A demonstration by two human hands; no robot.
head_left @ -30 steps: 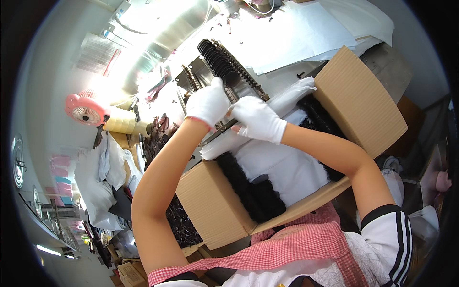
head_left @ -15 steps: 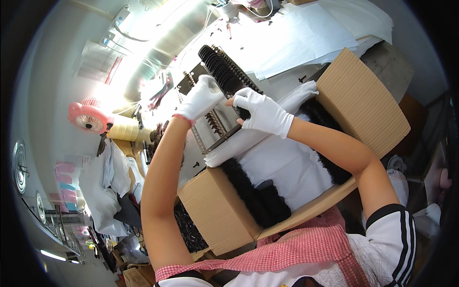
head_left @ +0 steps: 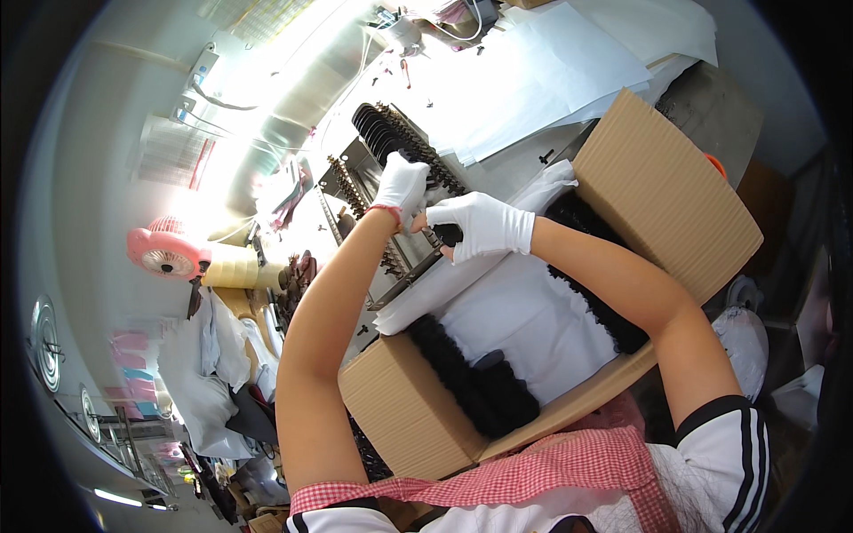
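My left hand (head_left: 402, 188), in a white glove with bare fingertips, is closed over a metal rack (head_left: 355, 173) lined with coiled, toothed rods. Whatever its fingers grip is hidden behind the glove. Curved black pieces (head_left: 378, 131) stand in a row in the rack, just beyond this hand. Close beside it, my right hand (head_left: 484, 226), gloved the same way, pinches a small black piece (head_left: 448, 234) with a shiny edge. Below both hands, an open cardboard box (head_left: 409, 395) holds white sheeting (head_left: 524, 320) and fuzzy black bundles (head_left: 484, 391) along its sides.
White paper sheets (head_left: 551, 75) spread over the bench at the back right. At the left are a pink fan (head_left: 167, 247) and a yellow thread cone (head_left: 233, 266). A cup of tools (head_left: 400, 34) stands at the far edge. The raised box flap (head_left: 666, 186) is at the right.
My left hand has moved right and slightly down, closer to my right hand. The right hand has shifted slightly down and right, and its black piece shows more clearly. The view has shifted slightly.
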